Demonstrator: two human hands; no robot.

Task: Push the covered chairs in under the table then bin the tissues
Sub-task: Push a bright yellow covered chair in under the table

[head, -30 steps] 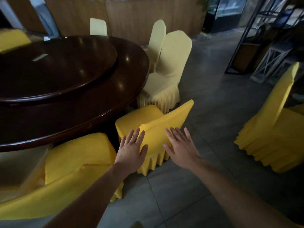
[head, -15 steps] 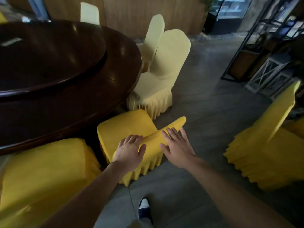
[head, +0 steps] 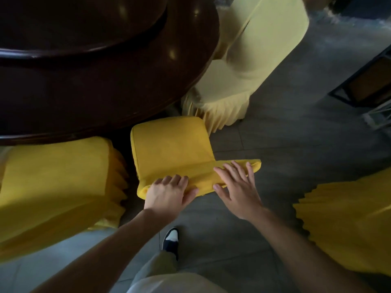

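Both hands sit on the top edge of the backrest of the bright yellow covered chair [head: 171, 144] at frame centre. The left hand [head: 167, 193] curls its fingers over the lower-left end of that edge, gripping it; the right hand [head: 239, 187] lies flat and open on the right end, palm down, pressing rather than grabbing. This looks like a two-point push, one hand steering and one driving, so the chair goes in straight. The seat front already meets the rim of the dark round table [head: 101, 85] filling the upper left, though whether it is tucked under cannot be told from this angle. A second yellow chair [head: 55, 178] sits at lower left, just beside the first, its front also at the table edge. A pale yellow chair [head: 249, 56] stands at upper centre-right, angled away from the table, probably needing a push too. Another yellow cover [head: 347, 225] shows at the right edge, well apart from the table. A dark shoe with a white toe [head: 171, 238] is planted between the arms, bracing the shove. No tissues or bin visible here; that part seems not started.
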